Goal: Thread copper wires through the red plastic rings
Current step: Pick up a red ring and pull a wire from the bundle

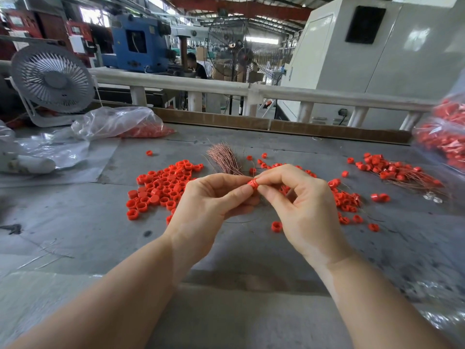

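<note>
A small red plastic ring point(252, 184) is pinched between the fingertips of my left hand point(214, 197) and my right hand point(299, 197), held above the grey table. Copper shows on the ring's side. A bundle of copper wires point(225, 158) lies on the table just behind my hands. A pile of loose red rings point(161, 187) spreads to the left of my left hand. More red rings point(346, 200) lie scattered under and right of my right hand. Rings with copper wires through them point(400, 172) lie in a heap at the far right.
A clear plastic bag holding red rings point(120, 124) lies at the back left beside a white desk fan point(51, 79). Another bag of red rings point(445, 137) sits at the right edge. A white rail point(226, 89) borders the grey table point(75, 222) at the back.
</note>
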{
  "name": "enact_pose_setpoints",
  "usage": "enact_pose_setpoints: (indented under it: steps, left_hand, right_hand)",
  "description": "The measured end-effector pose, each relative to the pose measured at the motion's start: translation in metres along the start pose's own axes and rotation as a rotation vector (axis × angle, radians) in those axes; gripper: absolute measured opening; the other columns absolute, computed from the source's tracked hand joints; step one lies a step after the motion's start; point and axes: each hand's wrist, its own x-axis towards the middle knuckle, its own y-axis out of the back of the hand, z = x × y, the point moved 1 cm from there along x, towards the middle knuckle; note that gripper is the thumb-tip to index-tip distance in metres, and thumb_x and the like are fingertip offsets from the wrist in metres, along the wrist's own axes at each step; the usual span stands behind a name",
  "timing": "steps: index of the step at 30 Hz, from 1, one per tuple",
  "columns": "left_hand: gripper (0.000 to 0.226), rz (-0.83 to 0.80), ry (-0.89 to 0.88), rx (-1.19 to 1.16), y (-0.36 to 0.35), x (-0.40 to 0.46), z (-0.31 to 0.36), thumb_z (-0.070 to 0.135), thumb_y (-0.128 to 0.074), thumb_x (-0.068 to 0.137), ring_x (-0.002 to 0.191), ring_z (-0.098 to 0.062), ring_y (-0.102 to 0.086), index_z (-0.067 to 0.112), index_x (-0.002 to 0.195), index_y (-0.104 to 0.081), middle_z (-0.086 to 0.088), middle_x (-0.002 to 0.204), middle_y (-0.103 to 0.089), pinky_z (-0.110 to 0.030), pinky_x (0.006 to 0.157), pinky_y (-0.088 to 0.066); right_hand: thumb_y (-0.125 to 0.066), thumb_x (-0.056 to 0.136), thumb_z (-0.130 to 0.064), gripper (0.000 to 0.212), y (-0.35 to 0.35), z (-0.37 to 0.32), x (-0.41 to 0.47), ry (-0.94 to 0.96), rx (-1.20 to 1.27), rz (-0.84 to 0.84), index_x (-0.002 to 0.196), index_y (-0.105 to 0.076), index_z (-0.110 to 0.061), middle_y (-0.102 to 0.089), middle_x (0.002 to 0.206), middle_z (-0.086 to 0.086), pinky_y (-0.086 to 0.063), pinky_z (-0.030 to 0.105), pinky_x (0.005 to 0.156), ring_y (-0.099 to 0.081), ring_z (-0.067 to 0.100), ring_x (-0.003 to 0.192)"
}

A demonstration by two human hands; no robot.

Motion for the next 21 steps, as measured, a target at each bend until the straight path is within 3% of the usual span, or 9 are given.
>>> enact_pose_setpoints:
  steps: [8,21]
  left_hand:
    - [0.015,-0.033,0.092,-0.087,-0.0006,-0.0013,0.0016,0.012,-0.064,0.065,0.063,-0.011,-0.069,0.010,0.075,-0.075,-0.008,0.071,-0.072,-0.018,0.055,-0.054]
    - [0.017,-0.039,0.111,-0.094,-0.0007,0.0002,0.0015,0.013,-0.065,0.062,0.065,-0.011,-0.070,0.012,0.074,-0.077,-0.008,0.072,-0.073,-0.018,0.057,-0.055]
  right_hand:
    - [-0.065,0.082,-0.007,0.007,-0.0002,-0.0004,-0.0010,-0.013,0.011,0.013,0.081,-0.070,-0.012,-0.067,0.076,-0.004,-0.036,0.004,0.066,-0.055,-0.005,0.071]
    - [-0.063,0.082,-0.013,0.007,-0.0012,0.0001,-0.0008,-0.004,-0.019,0.020,0.081,-0.070,-0.012,-0.066,0.075,-0.004,-0.036,0.005,0.065,-0.054,0.001,0.070]
